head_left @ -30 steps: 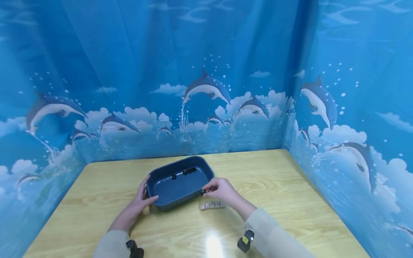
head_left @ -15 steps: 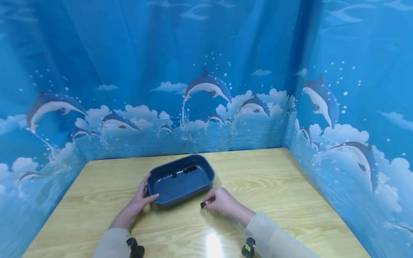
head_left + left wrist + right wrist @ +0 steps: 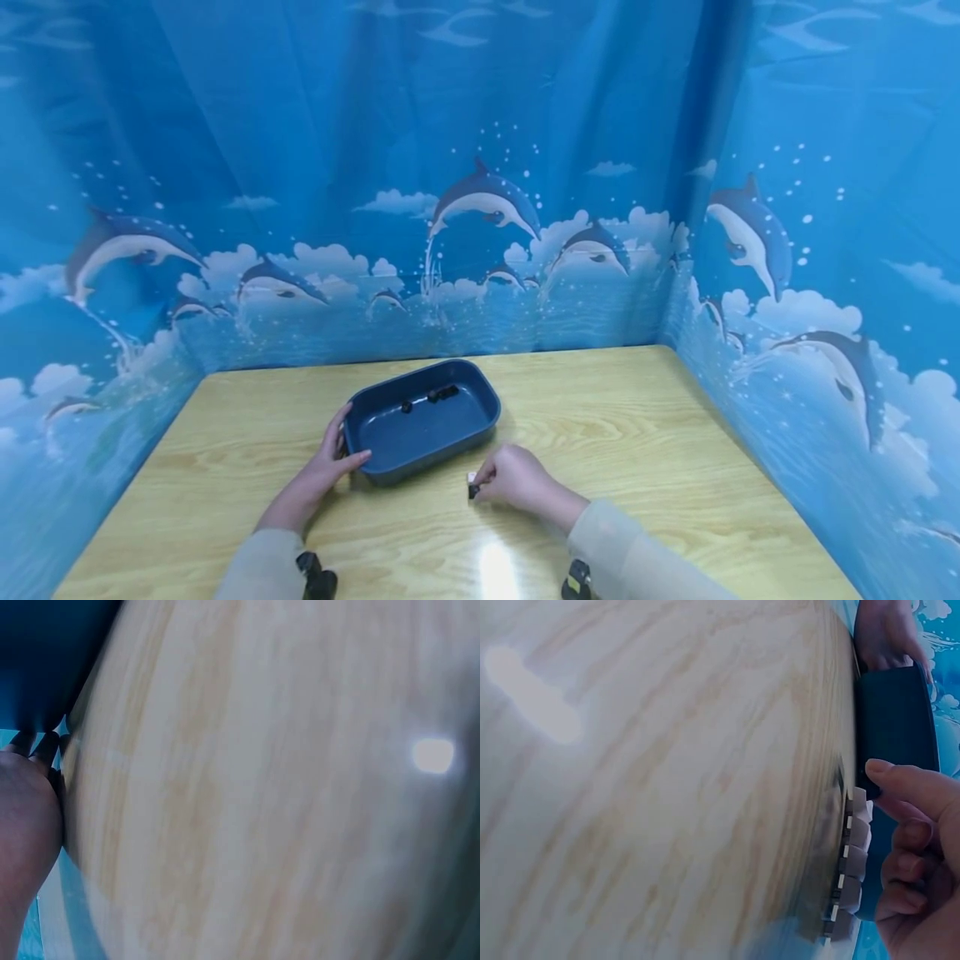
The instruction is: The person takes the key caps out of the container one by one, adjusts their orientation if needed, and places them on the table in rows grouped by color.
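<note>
My left hand [image 3: 327,462] grips the left end of a dark blue rectangular tray [image 3: 429,461], its thumb at the near side and the fingers round the end. To the right of the tray, my right hand [image 3: 517,482] pinches a small black keycap [image 3: 473,492] between thumb and forefinger, low over the table. Under that hand stands a row of pale keycaps [image 3: 854,859], seen in the right wrist view. Only the leftmost pale keycap [image 3: 472,477] shows in the head view; the hand hides the others. The right hand's remaining fingers are curled in.
Inside the tray lie several black keycaps [image 3: 442,393], towards its far side. The wood-grain table [image 3: 600,417] meets a blue dolphin-print curtain [image 3: 420,321] at the back and sides. A bright reflection lies on the near tabletop.
My right hand has moved down from the tray's near right corner towards me with the black keycap, coming over the pale row. The left hand and tray have stayed put.
</note>
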A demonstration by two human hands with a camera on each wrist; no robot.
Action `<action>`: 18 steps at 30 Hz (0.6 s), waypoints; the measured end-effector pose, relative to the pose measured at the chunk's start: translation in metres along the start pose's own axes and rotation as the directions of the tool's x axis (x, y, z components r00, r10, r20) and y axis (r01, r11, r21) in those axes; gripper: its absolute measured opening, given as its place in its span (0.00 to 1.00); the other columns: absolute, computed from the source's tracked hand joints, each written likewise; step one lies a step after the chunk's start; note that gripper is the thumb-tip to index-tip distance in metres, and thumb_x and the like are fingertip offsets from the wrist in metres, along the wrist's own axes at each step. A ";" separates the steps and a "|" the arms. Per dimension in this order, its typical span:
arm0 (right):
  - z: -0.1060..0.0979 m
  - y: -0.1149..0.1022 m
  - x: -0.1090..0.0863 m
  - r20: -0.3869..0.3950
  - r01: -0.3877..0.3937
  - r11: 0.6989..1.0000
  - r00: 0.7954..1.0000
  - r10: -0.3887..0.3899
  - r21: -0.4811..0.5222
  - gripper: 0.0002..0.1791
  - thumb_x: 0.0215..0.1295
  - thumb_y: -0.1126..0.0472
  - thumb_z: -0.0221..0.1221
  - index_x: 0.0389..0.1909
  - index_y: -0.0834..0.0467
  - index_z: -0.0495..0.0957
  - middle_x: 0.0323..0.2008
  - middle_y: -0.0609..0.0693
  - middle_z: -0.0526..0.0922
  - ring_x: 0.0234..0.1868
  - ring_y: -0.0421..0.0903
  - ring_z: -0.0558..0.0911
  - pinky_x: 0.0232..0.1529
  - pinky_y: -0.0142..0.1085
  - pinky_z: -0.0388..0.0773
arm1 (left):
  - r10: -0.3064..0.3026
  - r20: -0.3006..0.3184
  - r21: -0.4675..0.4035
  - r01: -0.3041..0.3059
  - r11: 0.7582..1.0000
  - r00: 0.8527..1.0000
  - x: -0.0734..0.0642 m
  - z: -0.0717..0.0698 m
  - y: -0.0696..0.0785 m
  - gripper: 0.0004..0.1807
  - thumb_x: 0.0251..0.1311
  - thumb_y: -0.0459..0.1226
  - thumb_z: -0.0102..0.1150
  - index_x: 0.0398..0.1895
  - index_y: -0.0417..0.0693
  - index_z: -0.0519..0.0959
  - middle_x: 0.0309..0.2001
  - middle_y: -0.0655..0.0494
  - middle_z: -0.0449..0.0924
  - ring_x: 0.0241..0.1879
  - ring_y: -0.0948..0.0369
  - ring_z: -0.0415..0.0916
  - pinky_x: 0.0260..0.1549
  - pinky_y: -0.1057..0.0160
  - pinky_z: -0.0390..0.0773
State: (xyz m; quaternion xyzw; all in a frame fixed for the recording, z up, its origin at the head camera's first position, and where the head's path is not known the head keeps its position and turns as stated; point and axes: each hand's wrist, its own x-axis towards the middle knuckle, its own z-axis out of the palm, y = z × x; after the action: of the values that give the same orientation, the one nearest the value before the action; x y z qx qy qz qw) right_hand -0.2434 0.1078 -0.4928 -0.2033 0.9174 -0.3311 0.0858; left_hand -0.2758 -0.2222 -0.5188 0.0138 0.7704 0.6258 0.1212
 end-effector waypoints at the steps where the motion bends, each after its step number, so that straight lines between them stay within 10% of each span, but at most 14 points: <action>1: 0.001 0.000 0.000 -0.003 0.003 1.000 1.000 -0.003 -0.015 0.07 0.44 0.61 0.75 0.26 0.50 0.88 0.23 0.35 0.82 0.23 0.33 0.73 0.27 0.29 0.72 | 0.001 0.001 0.000 -0.001 1.000 1.000 0.000 0.000 0.000 0.55 0.62 0.35 0.63 0.78 0.66 0.33 0.75 0.33 0.23 0.73 0.37 0.25 0.65 0.33 0.30; 18: 0.004 -0.002 0.000 -0.004 -0.023 0.993 1.000 0.022 -0.118 0.08 0.41 0.58 0.76 0.23 0.46 0.86 0.23 0.33 0.80 0.24 0.33 0.72 0.29 0.30 0.70 | -0.009 0.000 -0.004 0.009 1.000 1.000 0.000 0.000 0.000 0.55 0.62 0.35 0.62 0.78 0.67 0.32 0.75 0.34 0.24 0.73 0.37 0.26 0.66 0.34 0.32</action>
State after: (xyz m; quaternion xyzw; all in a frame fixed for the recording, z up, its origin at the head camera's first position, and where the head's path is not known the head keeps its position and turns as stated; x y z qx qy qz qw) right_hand -0.2419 0.1041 -0.4952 -0.1973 0.9378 -0.2755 0.0761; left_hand -0.2756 -0.2221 -0.5191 0.0100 0.7690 0.6270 0.1242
